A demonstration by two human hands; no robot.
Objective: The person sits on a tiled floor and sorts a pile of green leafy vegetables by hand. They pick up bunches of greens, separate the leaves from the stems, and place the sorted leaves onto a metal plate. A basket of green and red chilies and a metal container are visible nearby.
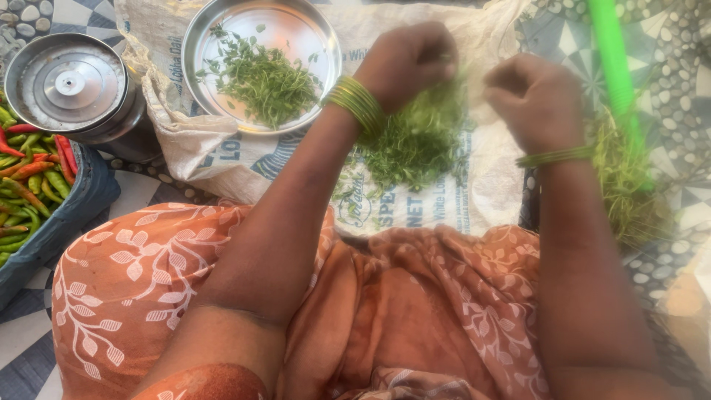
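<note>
At the far left sits a dark tub of chillies (pixel 29 185), then a lidded steel pot (pixel 70 85) and a steel plate (pixel 296 33) of picked leaves. The left hand (pixel 407 63) is closed, pinching green sprigs (pixel 415 141) above the white sack (pixel 489 170). The right hand (pixel 537 100) is fisted beside it; what it grips I can't tell.

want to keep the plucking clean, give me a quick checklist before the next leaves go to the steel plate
1. Left hand closed on a sprig: ok, though blurred.
2. Right hand closed on the same greens: cannot tell.
3. Steel plate within reach, already holding plucked leaves: ok.
4. Heap of greens lying on the sack, not the floor: ok.
5. Stalk pile kept apart at the right: ok.
6. Chilli tub clear of the leaves: ok.
</note>
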